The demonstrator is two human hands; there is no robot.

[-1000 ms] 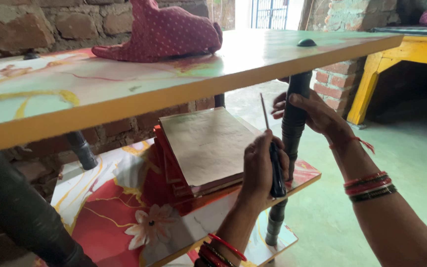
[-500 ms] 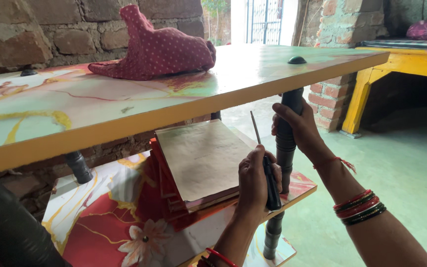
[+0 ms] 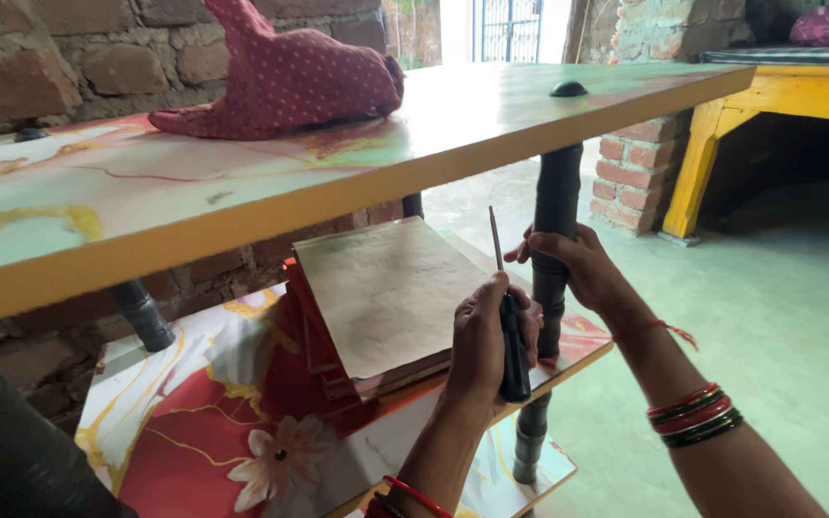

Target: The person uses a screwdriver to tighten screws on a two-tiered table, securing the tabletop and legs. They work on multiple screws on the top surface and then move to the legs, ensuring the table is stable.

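Glossy floral shelf [image 3: 194, 432], left hand [image 3: 486, 341] gripping slim screwdriver [image 3: 509, 317], right hand [image 3: 578, 269] clasping black tubular post [image 3: 556, 192]

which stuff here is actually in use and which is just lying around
In use:
left hand gripping a black-handled screwdriver, shaft pointing up
right hand around the black shelf post

Lying about:
dotted red cloth on the top shelf
stack of flat panels on the middle shelf
yellow table

Left hand [image 3: 484, 338] is gripping a black-handled screwdriver [image 3: 509, 326] with the tip pointing up, right hand [image 3: 580, 270] wrapped around the black shelf post [image 3: 555, 206]. Stack of flat boards [image 3: 386, 293] sits on the middle shelf [image 3: 199, 422], red spotted cloth [image 3: 285, 72] up top.
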